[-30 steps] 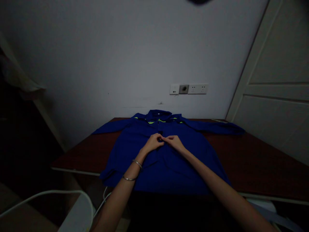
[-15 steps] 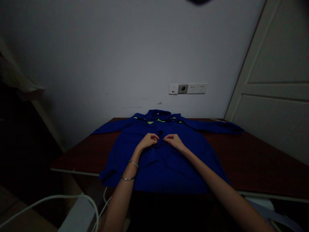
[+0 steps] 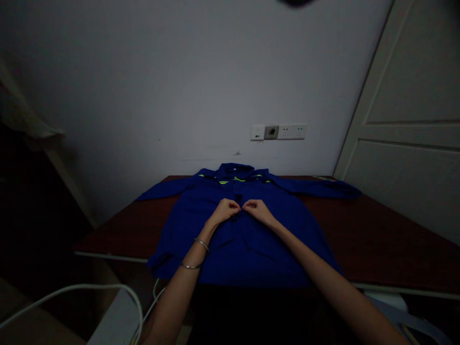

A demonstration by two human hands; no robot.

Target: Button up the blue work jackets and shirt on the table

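A blue long-sleeved jacket with yellow-green trim lies spread on the dark red-brown table, its collar toward the wall and its sleeves stretched out to both sides. At the middle of its front, my left hand is closed in a pinch at the jacket's front edge. Just to the right, my right hand also pinches the front of the jacket, its fingertips close to those of my left. The exact bit of cloth or fastener between the fingers is too dark and small to make out.
Behind the table rises a pale wall with a row of sockets. A panelled door stands at the right. A white cable loops at the lower left over a pale box-like object below the table edge.
My hands were touching a second ago, then my left hand drew off to the left, and now it is back close to my right hand. The jacket lies nearly as before.
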